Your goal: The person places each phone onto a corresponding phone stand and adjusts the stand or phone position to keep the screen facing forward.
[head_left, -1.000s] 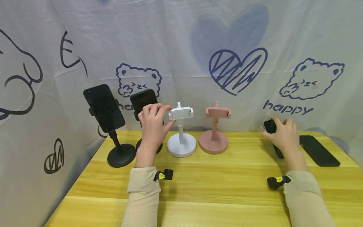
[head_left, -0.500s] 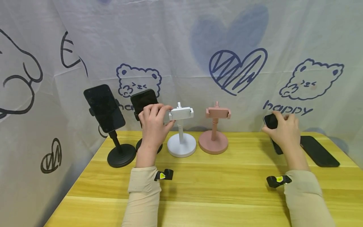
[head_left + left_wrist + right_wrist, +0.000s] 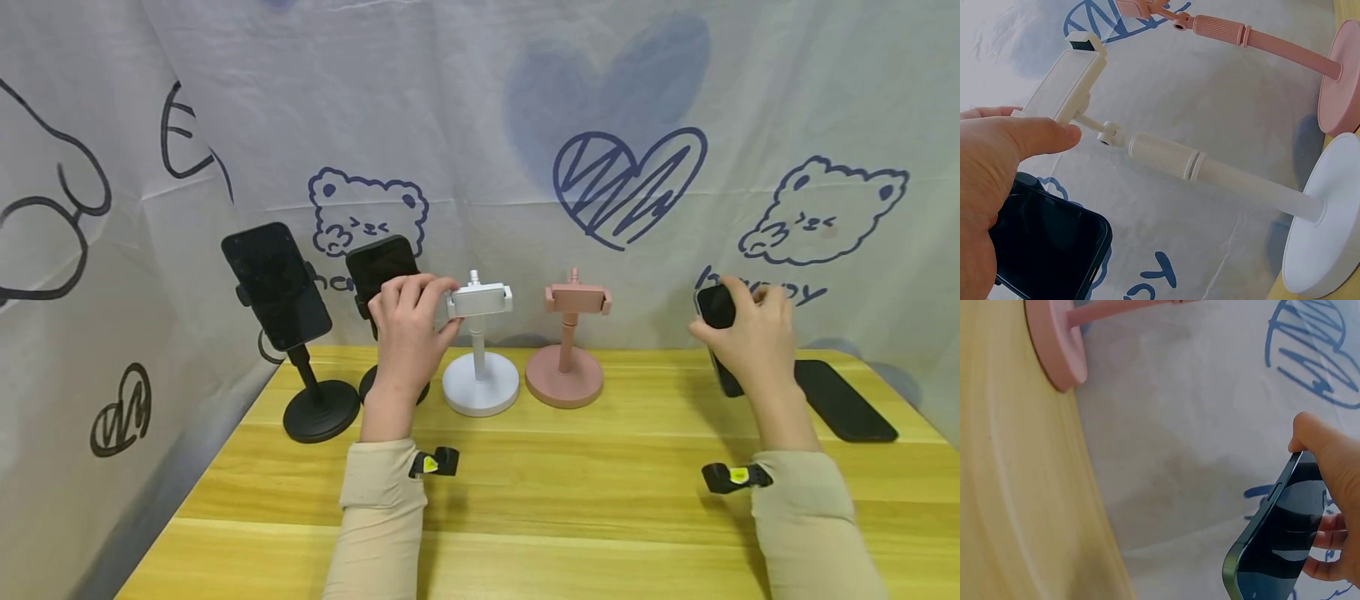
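At the back of the table (image 3: 570,500), we see the left hand (image 3: 405,329) pinching the white stand (image 3: 480,302) by the side of its holder. Well apart from it, the right hand (image 3: 757,337) grips a dark phone (image 3: 1279,544) by its edges, tilted above the tabletop. Between the hands rises the pink stand (image 3: 567,354), a narrow gap separating its round base from the white one; from there we follow a broad run of wood rightward. Past the right hand, a second phone (image 3: 843,402) lies flat near the right edge. Leftward, two black stands (image 3: 321,410) carry phones, one partly behind the left hand.
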Demonstrator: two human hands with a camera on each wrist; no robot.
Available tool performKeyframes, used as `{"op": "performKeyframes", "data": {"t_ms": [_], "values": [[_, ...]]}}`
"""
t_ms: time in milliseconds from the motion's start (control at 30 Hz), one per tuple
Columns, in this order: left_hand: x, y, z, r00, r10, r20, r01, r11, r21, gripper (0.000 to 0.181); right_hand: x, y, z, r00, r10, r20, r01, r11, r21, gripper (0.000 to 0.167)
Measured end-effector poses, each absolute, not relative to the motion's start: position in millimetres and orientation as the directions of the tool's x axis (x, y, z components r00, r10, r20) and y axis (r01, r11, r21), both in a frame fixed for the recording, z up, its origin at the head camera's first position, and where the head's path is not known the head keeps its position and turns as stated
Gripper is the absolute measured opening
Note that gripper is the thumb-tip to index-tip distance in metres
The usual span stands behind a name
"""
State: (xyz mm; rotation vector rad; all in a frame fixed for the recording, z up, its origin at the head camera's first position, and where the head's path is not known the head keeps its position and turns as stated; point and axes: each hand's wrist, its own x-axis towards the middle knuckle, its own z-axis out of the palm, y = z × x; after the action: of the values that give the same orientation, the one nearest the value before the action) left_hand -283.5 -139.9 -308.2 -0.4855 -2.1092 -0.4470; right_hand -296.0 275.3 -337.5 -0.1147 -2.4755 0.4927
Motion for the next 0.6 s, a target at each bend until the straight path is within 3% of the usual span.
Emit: {"op": "performKeyframes", "data": {"t_ms": [600], "values": [[-283.7,-144.1,-306.7,-0.506,0.200,0.839,0.519,0.847,0.112,0.034,-278.4,251.3,-309.7,-0.774,0.195,0.603,-0.080,0.914,-0.399,0.067]]}}
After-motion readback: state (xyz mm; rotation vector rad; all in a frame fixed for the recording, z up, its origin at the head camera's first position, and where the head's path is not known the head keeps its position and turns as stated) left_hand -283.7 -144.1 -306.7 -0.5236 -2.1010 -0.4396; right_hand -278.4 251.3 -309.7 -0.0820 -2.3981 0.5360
